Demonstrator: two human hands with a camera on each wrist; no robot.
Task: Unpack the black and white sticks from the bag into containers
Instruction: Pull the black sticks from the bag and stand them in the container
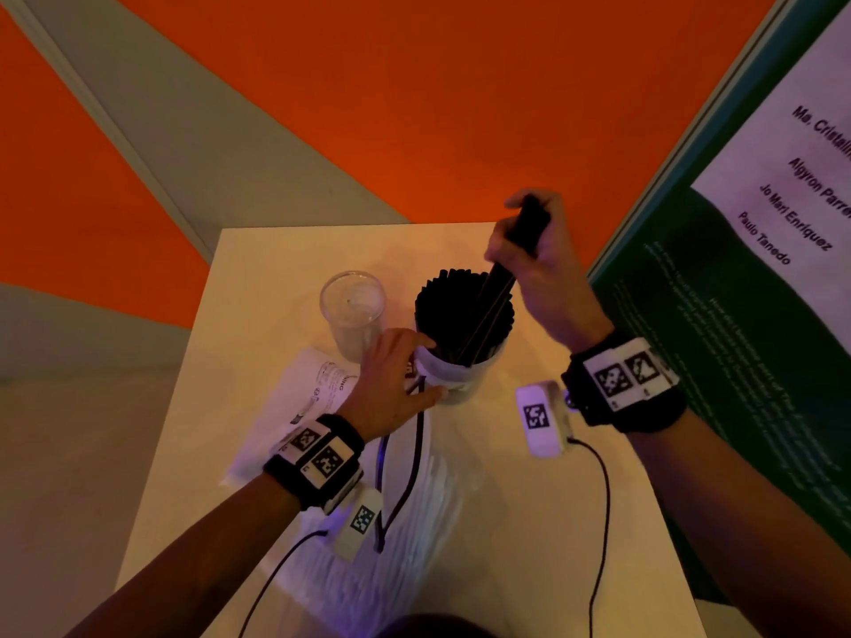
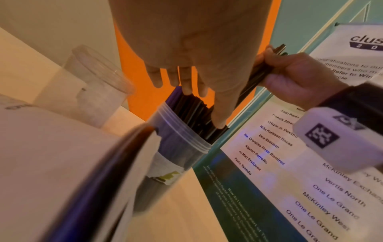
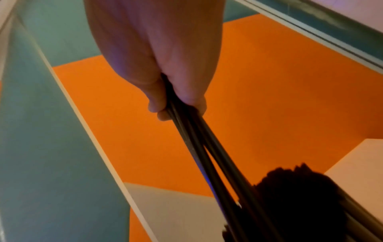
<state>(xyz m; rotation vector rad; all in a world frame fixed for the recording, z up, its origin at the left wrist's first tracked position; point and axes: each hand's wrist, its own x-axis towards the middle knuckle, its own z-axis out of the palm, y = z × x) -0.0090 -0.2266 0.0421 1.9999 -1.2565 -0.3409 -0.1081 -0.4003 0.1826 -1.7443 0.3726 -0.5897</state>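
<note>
right hand [image 1: 536, 264] gripped a few black sticks [image 1: 499, 292], tips in the packed right container [image 1: 463, 375]. left hand [image 1: 396, 375], fingers straight, braced it. best fed straight into a gap.

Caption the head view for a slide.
Right hand lowers black sticks into the full container; left hand steadies it.
</note>
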